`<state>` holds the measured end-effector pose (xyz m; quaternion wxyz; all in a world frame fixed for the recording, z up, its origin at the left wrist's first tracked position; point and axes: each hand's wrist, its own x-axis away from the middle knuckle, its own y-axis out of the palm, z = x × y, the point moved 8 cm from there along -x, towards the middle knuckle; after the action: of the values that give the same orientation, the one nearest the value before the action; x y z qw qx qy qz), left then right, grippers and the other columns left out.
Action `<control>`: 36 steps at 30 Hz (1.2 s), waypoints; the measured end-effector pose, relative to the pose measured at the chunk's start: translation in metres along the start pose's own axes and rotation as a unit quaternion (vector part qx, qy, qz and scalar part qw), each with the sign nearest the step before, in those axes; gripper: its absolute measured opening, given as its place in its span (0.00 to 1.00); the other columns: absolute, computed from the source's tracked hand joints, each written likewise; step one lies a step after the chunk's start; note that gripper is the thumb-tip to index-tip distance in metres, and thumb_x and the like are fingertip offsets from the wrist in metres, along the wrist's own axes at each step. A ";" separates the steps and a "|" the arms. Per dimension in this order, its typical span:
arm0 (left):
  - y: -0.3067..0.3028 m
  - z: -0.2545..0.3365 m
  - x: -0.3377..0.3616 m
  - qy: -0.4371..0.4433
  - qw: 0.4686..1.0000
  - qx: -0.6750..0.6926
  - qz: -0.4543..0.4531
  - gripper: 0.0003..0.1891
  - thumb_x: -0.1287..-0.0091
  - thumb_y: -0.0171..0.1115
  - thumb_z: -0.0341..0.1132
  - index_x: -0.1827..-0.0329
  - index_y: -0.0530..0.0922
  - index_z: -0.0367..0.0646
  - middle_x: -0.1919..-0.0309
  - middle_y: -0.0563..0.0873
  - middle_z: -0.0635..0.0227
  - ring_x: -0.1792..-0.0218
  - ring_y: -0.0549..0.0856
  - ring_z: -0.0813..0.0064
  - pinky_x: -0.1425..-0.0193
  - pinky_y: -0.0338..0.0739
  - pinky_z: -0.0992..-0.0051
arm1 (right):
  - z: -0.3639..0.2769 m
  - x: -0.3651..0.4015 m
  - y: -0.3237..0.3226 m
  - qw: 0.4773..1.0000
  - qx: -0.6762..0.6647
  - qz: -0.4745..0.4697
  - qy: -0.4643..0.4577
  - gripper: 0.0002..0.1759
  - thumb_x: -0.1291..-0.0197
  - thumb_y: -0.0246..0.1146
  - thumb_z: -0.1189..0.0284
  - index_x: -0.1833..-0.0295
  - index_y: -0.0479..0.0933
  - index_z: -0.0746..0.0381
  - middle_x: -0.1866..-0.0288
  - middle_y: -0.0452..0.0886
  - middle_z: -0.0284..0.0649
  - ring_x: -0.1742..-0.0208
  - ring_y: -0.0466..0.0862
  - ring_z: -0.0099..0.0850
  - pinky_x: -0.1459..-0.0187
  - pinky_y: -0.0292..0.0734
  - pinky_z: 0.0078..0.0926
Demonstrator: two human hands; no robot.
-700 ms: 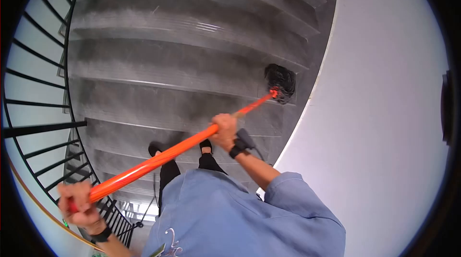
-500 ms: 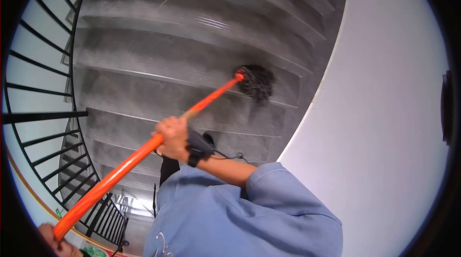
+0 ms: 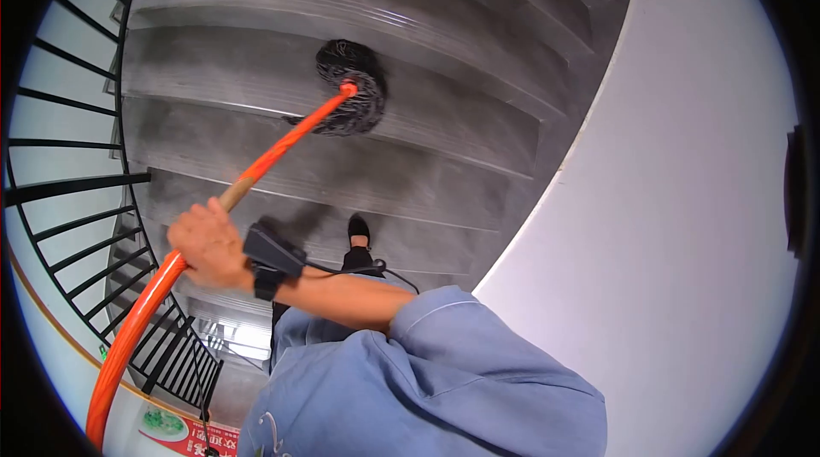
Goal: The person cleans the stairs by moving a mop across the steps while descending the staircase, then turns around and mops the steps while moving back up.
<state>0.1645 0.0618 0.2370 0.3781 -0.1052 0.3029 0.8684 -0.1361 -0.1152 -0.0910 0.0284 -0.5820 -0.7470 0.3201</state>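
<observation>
An orange-handled mop point(image 3: 282, 139) runs from the lower left up to its dark stringy head point(image 3: 352, 85), which lies on a grey stair tread point(image 3: 256, 81). My right hand point(image 3: 205, 243), with a black device strapped at the wrist, is closed around the handle at its worn, bare-wood patch. My left hand is out of the picture; the handle's lower end leaves the view at the bottom left. One black shoe point(image 3: 359, 229) stands on a lower step, below my blue shirt sleeve.
Grey stairs point(image 3: 410, 21) climb away ahead. A black metal railing point(image 3: 68, 141) curves along the left side. A white wall point(image 3: 683, 201) bounds the stairs on the right. A red and green sign point(image 3: 171, 427) shows at the bottom left.
The mop head has swept left across the steps, from near the right wall to the middle of a tread. My right hand moved left and down with the handle; my left hand dropped out of view.
</observation>
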 end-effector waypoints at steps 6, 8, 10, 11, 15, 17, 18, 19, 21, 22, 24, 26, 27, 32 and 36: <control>-0.006 -0.162 0.037 -0.157 0.975 -0.118 -0.107 0.14 0.41 0.51 0.25 0.52 0.73 0.30 0.76 0.68 0.66 0.74 0.68 0.72 0.55 0.63 0.73 | 0.119 0.055 -0.144 0.982 0.103 0.159 -0.008 0.13 0.57 0.70 0.70 0.76 0.70 0.58 0.79 0.73 0.38 0.73 0.74 0.41 0.68 0.65 0.38; 0.053 -0.238 0.101 -0.259 0.962 0.073 0.037 0.12 0.41 0.52 0.26 0.55 0.70 0.30 0.81 0.60 0.73 0.79 0.60 0.80 0.65 0.58 0.79 | 0.183 0.086 -0.187 0.967 0.196 0.160 0.026 0.13 0.56 0.70 0.69 0.76 0.71 0.58 0.78 0.74 0.37 0.73 0.75 0.40 0.67 0.65 0.38; 0.159 -0.312 0.188 -0.351 0.896 0.200 -0.184 0.14 0.38 0.51 0.28 0.51 0.69 0.31 0.83 0.63 0.75 0.80 0.63 0.80 0.64 0.62 0.74 | 0.257 0.141 -0.261 0.943 0.289 0.130 0.100 0.13 0.55 0.70 0.70 0.75 0.71 0.59 0.77 0.74 0.40 0.72 0.75 0.42 0.68 0.66 0.39; 0.184 -0.319 0.215 -0.341 0.895 0.150 -0.243 0.13 0.38 0.49 0.28 0.51 0.70 0.32 0.83 0.65 0.75 0.81 0.64 0.80 0.63 0.64 0.73 | 0.269 0.164 -0.286 0.943 0.273 0.167 0.092 0.12 0.53 0.69 0.72 0.74 0.71 0.60 0.77 0.74 0.41 0.71 0.75 0.43 0.68 0.68 0.38; 0.240 -0.312 0.258 -0.339 0.833 0.177 -0.399 0.12 0.35 0.50 0.35 0.52 0.74 0.40 0.83 0.65 0.77 0.80 0.68 0.82 0.60 0.66 0.73 | 0.281 0.217 -0.322 0.923 0.289 0.182 0.179 0.13 0.53 0.69 0.73 0.73 0.69 0.59 0.74 0.72 0.41 0.68 0.73 0.43 0.64 0.68 0.38; 0.229 -0.316 0.235 -0.342 0.841 0.170 -0.383 0.12 0.35 0.50 0.35 0.53 0.73 0.40 0.84 0.64 0.78 0.80 0.68 0.83 0.60 0.66 0.74 | 0.270 0.213 -0.308 0.916 0.290 0.201 0.191 0.12 0.52 0.69 0.74 0.72 0.69 0.60 0.73 0.72 0.41 0.66 0.72 0.43 0.63 0.67 0.38; 0.218 -0.319 0.218 -0.342 0.847 0.167 -0.372 0.11 0.35 0.50 0.35 0.53 0.73 0.40 0.84 0.63 0.78 0.80 0.67 0.83 0.60 0.66 0.74 | 0.261 0.209 -0.291 0.916 0.288 0.200 0.195 0.12 0.52 0.69 0.74 0.72 0.69 0.60 0.73 0.72 0.41 0.66 0.72 0.43 0.63 0.67 0.38; 0.197 -0.325 0.195 -0.337 0.859 0.161 -0.350 0.10 0.35 0.47 0.33 0.56 0.72 0.39 0.85 0.63 0.78 0.82 0.67 0.84 0.61 0.68 0.73 | 0.253 0.194 -0.271 0.917 0.290 0.204 0.181 0.12 0.52 0.68 0.74 0.73 0.69 0.60 0.73 0.72 0.41 0.67 0.72 0.43 0.63 0.66 0.38; 0.163 -0.322 0.149 -0.364 0.855 0.212 -0.304 0.06 0.32 0.50 0.32 0.58 0.70 0.40 0.85 0.61 0.80 0.84 0.63 0.85 0.66 0.64 0.77 | 0.229 0.167 -0.229 0.922 0.279 0.216 0.160 0.11 0.52 0.67 0.75 0.73 0.68 0.60 0.73 0.72 0.42 0.67 0.71 0.43 0.63 0.65 0.39; 0.142 -0.317 0.124 -0.357 0.854 0.238 -0.294 0.08 0.32 0.51 0.31 0.55 0.72 0.37 0.84 0.61 0.80 0.83 0.62 0.84 0.63 0.63 0.78 | 0.213 0.149 -0.206 0.925 0.266 0.224 0.151 0.11 0.52 0.66 0.75 0.74 0.68 0.60 0.73 0.72 0.42 0.67 0.71 0.43 0.63 0.65 0.39; 0.081 -0.301 0.073 -0.343 0.868 0.219 -0.284 0.15 0.32 0.50 0.30 0.46 0.72 0.31 0.84 0.60 0.78 0.80 0.62 0.84 0.61 0.62 0.79 | 0.187 0.117 -0.159 0.934 0.238 0.221 0.146 0.11 0.52 0.67 0.75 0.73 0.68 0.60 0.74 0.71 0.40 0.68 0.70 0.42 0.65 0.64 0.37; 0.049 -0.259 0.035 -0.320 0.887 0.203 -0.265 0.10 0.32 0.49 0.27 0.53 0.73 0.29 0.83 0.61 0.76 0.80 0.61 0.82 0.63 0.60 0.79 | 0.154 0.082 -0.117 0.949 0.197 0.206 0.132 0.11 0.53 0.67 0.76 0.73 0.68 0.60 0.74 0.70 0.41 0.67 0.70 0.42 0.64 0.64 0.39; 0.038 -0.235 0.018 -0.305 0.892 0.190 -0.276 0.09 0.32 0.50 0.27 0.55 0.73 0.28 0.83 0.63 0.74 0.79 0.62 0.81 0.64 0.60 0.78 | 0.135 0.065 -0.098 0.958 0.170 0.196 0.125 0.11 0.53 0.67 0.76 0.73 0.68 0.60 0.73 0.70 0.42 0.66 0.69 0.42 0.64 0.64 0.39; -0.011 -0.100 -0.027 -0.123 0.986 0.045 -0.100 0.07 0.42 0.52 0.37 0.78 0.68 0.54 0.92 0.63 0.85 0.89 0.64 0.87 0.72 0.67 0.81 | 0.058 0.004 -0.027 0.988 0.012 0.146 0.042 0.13 0.54 0.69 0.73 0.72 0.68 0.61 0.70 0.70 0.42 0.64 0.70 0.42 0.65 0.67 0.39; -0.002 -0.064 -0.004 -0.093 0.990 0.056 -0.085 0.07 0.43 0.53 0.38 0.79 0.69 0.56 0.92 0.64 0.88 0.90 0.65 0.88 0.74 0.69 0.82 | 0.048 -0.003 -0.032 0.993 -0.065 0.096 0.031 0.14 0.54 0.70 0.71 0.71 0.68 0.60 0.70 0.70 0.40 0.63 0.71 0.40 0.67 0.70 0.38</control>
<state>0.1663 0.0215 0.1866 0.4826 -0.0277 0.3042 0.8208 -0.1825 -0.1427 -0.1118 -0.0176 -0.6615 -0.7054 0.2540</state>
